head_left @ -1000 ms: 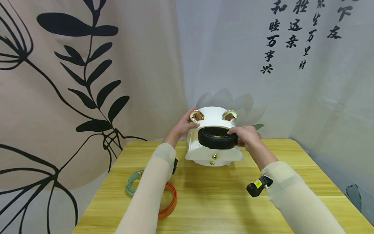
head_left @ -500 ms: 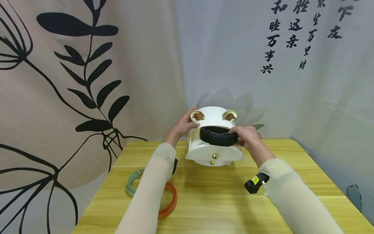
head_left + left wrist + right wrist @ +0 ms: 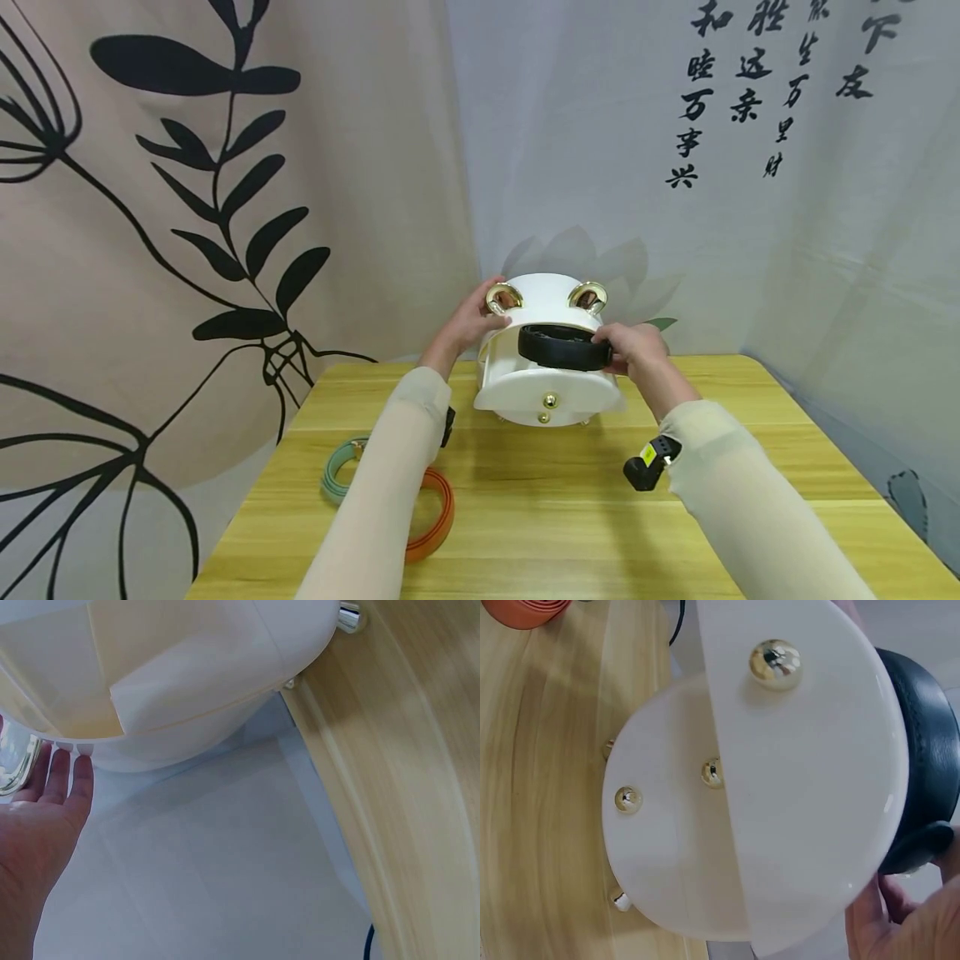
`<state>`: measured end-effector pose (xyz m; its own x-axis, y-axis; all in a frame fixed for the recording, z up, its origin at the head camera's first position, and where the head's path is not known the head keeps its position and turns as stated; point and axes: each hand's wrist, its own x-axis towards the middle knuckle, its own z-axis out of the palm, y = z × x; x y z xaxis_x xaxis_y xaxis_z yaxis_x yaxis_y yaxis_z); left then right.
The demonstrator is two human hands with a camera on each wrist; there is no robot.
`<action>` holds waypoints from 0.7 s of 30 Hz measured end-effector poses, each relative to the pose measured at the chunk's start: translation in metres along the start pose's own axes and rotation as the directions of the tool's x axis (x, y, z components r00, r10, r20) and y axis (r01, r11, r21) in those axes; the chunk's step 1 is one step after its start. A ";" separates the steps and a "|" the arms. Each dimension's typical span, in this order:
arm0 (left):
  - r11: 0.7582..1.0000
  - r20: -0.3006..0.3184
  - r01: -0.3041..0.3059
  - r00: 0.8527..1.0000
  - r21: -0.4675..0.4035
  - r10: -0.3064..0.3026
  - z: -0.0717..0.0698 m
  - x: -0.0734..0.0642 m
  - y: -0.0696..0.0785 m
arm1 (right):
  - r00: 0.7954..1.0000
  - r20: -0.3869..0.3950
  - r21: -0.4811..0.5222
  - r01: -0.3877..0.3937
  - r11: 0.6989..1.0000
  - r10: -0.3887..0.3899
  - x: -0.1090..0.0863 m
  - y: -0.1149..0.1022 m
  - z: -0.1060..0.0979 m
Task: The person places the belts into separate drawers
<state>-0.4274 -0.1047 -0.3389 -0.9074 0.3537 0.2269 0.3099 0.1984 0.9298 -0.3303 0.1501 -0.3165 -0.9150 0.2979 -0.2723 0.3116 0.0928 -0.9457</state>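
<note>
My right hand [image 3: 636,348] pinches a coiled black belt [image 3: 562,356] near the coil's right side, thumb on top. The coil hangs over the pulled-out upper drawer [image 3: 517,390] of a rounded white storage box [image 3: 547,287] with gold ear-shaped rings on top. In the right wrist view, the belt [image 3: 926,742] shows behind the drawer's half-round front, which bears a gold knob [image 3: 775,664]. My left hand [image 3: 467,325] rests on the box's upper left side beside the left gold ring [image 3: 504,297]; in the left wrist view its nearly straight fingers [image 3: 81,784] touch the shell.
A coiled green belt [image 3: 336,467] and a coiled orange belt [image 3: 442,525] lie on the wooden table [image 3: 555,525], partly hidden by my left forearm. Printed curtains [image 3: 375,167] hang behind the table's back edge.
The black belt has shifted slightly right and tilted flatter over the drawer; my right forearm has moved a little left. My left hand and the box hold their place.
</note>
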 end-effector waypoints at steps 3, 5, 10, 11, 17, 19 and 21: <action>1.000 -0.004 -0.004 1.000 0.012 0.005 0.000 0.001 -0.001 | 0.999 -0.038 0.000 0.009 1.000 -0.009 0.000 0.002 0.003; 1.000 -0.003 -0.009 1.000 0.014 0.009 0.000 0.001 -0.001 | 0.998 -0.056 0.003 0.019 1.000 -0.019 0.000 0.003 0.004; 1.000 0.001 -0.022 1.000 0.010 0.022 0.000 0.001 -0.001 | 0.995 -0.093 -0.023 0.033 0.999 -0.035 -0.001 0.004 0.009; 1.000 0.002 -0.029 1.000 0.005 0.029 0.000 0.001 -0.001 | 0.994 -0.097 -0.029 0.038 0.999 -0.040 -0.001 0.004 0.009; 0.999 0.012 -0.043 0.999 -0.008 0.043 -0.003 -0.001 -0.002 | 0.990 -0.107 -0.069 0.089 0.994 -0.096 0.001 0.005 0.013; 1.000 0.009 -0.031 0.999 -0.006 0.031 -0.002 0.001 -0.002 | 0.986 -0.110 -0.107 0.114 0.988 -0.125 0.002 0.006 0.014; 1.000 0.007 -0.012 1.000 -0.003 0.012 -0.001 0.002 -0.002 | 0.982 -0.116 -0.146 0.135 0.980 -0.152 0.002 0.007 0.016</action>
<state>-0.4304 -0.1056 -0.3402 -0.9015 0.3623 0.2365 0.3203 0.1916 0.9277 -0.3341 0.1363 -0.3260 -0.9159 0.3881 -0.1027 0.2193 0.2695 -0.9377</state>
